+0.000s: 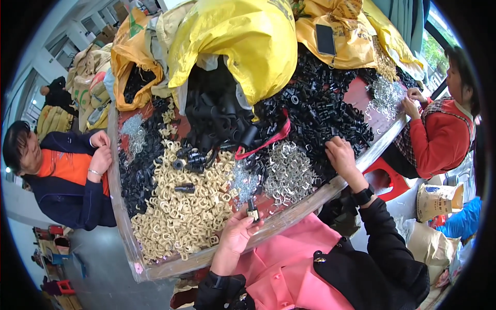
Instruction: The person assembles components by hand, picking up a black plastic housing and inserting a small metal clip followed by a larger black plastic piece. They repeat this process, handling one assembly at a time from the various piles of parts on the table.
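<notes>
My left hand (pixel 238 233) is closed on a small black plastic fitting (pixel 252 207) with a pale band round it, held upright near the table's front edge. My right hand (pixel 342 158) rests with bent fingers at the edge of a heap of black plastic fittings (pixel 323 111); its fingertips are partly hidden, and what they pinch is too small to make out. Between the hands lies a pile of silver U-shaped clips (pixel 290 175). Left of it are tiny shiny pieces (pixel 244 181) and a broad heap of cream plastic clips (pixel 181 222), with a few black fittings on top.
A yellow sack (pixel 248 46) spills larger black tubes onto the wood-rimmed table (pixel 294 212). A red strap (pixel 268 138) crosses the black heap. A phone (pixel 325 40) lies on an orange sack. Co-workers sit at the left and right, their hands (pixel 411 103) at the table edges.
</notes>
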{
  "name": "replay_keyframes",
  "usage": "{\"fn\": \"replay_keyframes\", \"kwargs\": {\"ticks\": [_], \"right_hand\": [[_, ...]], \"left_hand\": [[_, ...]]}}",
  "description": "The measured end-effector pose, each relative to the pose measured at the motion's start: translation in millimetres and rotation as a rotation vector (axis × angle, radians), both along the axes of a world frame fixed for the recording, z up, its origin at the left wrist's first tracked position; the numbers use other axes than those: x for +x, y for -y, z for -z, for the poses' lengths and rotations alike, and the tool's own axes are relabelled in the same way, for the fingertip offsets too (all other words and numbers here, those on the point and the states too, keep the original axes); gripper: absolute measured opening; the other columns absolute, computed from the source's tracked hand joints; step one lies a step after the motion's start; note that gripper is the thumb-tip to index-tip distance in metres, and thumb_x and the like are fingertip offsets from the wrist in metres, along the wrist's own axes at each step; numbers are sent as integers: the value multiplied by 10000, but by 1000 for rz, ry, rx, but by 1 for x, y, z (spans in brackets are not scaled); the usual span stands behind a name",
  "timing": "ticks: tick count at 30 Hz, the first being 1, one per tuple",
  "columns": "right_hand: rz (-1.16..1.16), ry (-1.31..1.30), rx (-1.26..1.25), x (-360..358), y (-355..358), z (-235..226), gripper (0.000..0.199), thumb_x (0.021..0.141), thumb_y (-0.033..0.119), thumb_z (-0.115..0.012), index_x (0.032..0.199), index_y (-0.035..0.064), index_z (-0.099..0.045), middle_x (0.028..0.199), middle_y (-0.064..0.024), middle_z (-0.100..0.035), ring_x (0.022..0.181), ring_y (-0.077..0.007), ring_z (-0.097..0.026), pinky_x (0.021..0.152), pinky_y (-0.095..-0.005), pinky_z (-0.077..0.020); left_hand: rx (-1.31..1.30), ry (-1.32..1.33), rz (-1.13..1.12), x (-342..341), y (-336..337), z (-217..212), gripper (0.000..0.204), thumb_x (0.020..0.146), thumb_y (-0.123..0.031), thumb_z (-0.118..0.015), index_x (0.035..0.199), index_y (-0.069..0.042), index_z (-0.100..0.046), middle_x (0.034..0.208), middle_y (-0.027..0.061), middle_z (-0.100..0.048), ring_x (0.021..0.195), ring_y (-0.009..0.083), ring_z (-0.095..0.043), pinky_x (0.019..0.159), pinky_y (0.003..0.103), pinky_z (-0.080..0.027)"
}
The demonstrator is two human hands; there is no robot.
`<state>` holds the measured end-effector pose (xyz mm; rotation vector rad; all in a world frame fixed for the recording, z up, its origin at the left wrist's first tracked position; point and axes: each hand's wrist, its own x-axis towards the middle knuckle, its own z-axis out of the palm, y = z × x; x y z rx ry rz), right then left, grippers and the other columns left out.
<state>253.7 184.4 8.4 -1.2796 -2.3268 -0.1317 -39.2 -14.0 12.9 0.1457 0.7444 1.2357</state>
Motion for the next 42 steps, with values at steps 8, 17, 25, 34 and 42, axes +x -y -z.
{"fn": "replay_keyframes", "kwargs": {"ticks": [8, 17, 25, 34, 42], "right_hand": [[-9, -91, 12, 0, -5, 3, 123, 681, 101, -588, 797, 75, -556, 745, -72, -467, 719, -275, -486, 627, -367, -390], [-65, -691, -587, -33, 22, -19, 103, 782, 127, -592, 796, 30, -562, 697, -26, -570, 596, -101, -510, 526, -232, -397], [-648, -950, -1528, -110, 85, -39, 151, 826, 174, -576, 767, 36, -560, 682, 20, -559, 575, -31, -456, 508, -188, -380], [-857, -807, -1577, -154, 113, -35, 158, 820, 162, -580, 755, 21, -552, 671, 13, -537, 589, -47, -467, 523, -192, -380], [-741, -732, -1103, -160, 132, -46, 130, 789, 166, -606, 785, 41, -568, 719, -23, -531, 601, -108, -479, 545, -231, -398]], "left_hand": [[-19, -36, 2, 14, -6, -8, 221, 786, -11, -521, 1004, 22, -516, 949, 175, -586, 795, 239, -610, 651, 279, -526], [-8, -68, -55, 10, 9, -14, 227, 785, -12, -532, 1009, 16, -517, 949, 169, -588, 790, 224, -612, 660, 265, -523], [50, -167, -135, 1, 22, -27, 248, 782, -8, -556, 1029, 1, -528, 932, 124, -601, 772, 198, -616, 651, 244, -516], [116, -250, -135, -12, 31, -30, 307, 766, -39, -607, 1064, -15, -535, 911, 62, -608, 769, 138, -597, 670, 221, -478], [39, -279, -125, -11, 35, -31, 317, 790, -72, -593, 1093, -10, -521, 919, 52, -599, 793, 122, -580, 683, 233, -475]]}}
